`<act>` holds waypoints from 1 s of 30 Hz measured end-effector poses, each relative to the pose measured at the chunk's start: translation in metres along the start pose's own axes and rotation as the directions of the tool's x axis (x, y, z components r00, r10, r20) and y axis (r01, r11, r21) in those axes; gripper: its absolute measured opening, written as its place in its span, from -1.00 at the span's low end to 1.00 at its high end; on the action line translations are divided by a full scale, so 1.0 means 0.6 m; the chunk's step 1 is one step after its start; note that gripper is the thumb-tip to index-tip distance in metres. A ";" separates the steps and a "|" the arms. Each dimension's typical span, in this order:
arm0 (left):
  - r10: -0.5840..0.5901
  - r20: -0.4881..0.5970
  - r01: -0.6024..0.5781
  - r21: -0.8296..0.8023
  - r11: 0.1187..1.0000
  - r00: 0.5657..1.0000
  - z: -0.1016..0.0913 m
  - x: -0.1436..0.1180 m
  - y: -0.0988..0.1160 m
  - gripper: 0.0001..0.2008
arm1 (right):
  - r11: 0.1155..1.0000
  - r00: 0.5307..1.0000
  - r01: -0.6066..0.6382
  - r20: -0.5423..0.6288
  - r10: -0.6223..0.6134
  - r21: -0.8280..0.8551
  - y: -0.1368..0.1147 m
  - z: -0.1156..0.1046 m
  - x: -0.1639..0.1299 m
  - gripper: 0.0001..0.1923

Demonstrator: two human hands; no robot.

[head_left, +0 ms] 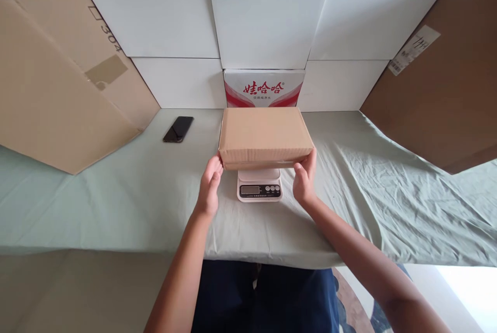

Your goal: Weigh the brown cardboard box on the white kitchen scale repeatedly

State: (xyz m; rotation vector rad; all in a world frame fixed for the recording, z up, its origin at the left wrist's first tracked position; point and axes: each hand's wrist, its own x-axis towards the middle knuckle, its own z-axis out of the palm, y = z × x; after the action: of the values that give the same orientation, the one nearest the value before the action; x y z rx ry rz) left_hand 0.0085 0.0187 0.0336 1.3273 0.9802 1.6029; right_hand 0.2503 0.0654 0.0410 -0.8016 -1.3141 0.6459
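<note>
A pale green tablecloth (135,203) lies in front of white panels (267,22). Below, the floor (351,299) is very bright at right.

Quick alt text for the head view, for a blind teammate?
Left hand and right hand hold a closed cardboard box by its sides over a digital scale; whether it rests there is unclear. A smartphone lies left on green cloth; a water carton stands behind.

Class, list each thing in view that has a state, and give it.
Small box: closed, held from both sides
Left grip: on the box's left side
Right grip: on the box's right side
Scale: display not legible
Phone: lying flat, screen dark
Cloth: wrinkled at right
</note>
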 end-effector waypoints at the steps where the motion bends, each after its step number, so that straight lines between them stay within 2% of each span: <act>1: 0.016 0.016 -0.016 0.009 1.000 1.000 0.003 0.017 0.008 -0.27 | 0.999 0.999 0.033 -0.014 -0.033 -0.022 0.005 0.002 0.018 -0.26; 3: 0.039 0.065 -0.041 0.021 0.999 0.997 0.011 0.062 0.015 -0.30 | 0.996 0.997 0.069 -0.012 -0.070 -0.060 0.020 0.008 0.059 -0.30; 5: 0.064 0.112 -0.067 0.022 0.998 0.992 0.019 0.114 0.004 -0.32 | 0.996 0.997 0.071 -0.014 -0.072 -0.048 0.046 0.019 0.098 -0.33; 8: 0.081 0.077 -0.083 0.017 0.996 0.994 0.032 0.178 -0.042 -0.32 | 0.999 0.999 0.041 -0.027 -0.041 -0.009 0.098 0.033 0.137 -0.36; 10: 0.003 0.039 -0.003 0.000 1.000 0.999 0.036 0.199 -0.078 -0.29 | 1.000 0.998 0.001 -0.068 -0.002 -0.003 0.132 0.037 0.147 -0.35; 13: -0.092 0.064 0.094 -0.030 0.995 0.994 0.033 0.199 -0.117 -0.28 | 0.997 0.993 -0.079 -0.083 0.080 0.014 0.167 0.035 0.146 -0.35; 15: -0.087 0.076 0.092 -0.054 0.994 0.993 0.027 0.192 -0.129 -0.30 | 0.995 0.993 -0.103 -0.056 0.104 0.015 0.174 0.032 0.143 -0.37; 19: -0.089 0.059 0.093 -0.075 0.993 0.994 0.016 0.186 -0.137 -0.30 | 0.992 0.992 -0.129 -0.007 0.129 -0.005 0.166 0.031 0.137 -0.35; 24: -0.145 -0.011 0.143 -0.097 0.985 0.989 0.011 0.193 -0.145 -0.26 | 0.974 0.974 -0.222 0.031 0.223 -0.041 0.157 0.034 0.136 -0.23; 30: -0.150 -0.039 0.147 -0.086 0.985 0.988 0.011 0.197 -0.144 -0.22 | 0.980 0.979 -0.184 0.073 0.190 -0.080 0.159 0.034 0.131 -0.19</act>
State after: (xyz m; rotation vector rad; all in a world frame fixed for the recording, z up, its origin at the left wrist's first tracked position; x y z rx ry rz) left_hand 0.0111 0.1604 -0.0036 1.1391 1.0051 1.5489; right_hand 0.2454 0.1868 0.0106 -0.9755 -1.3518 0.7894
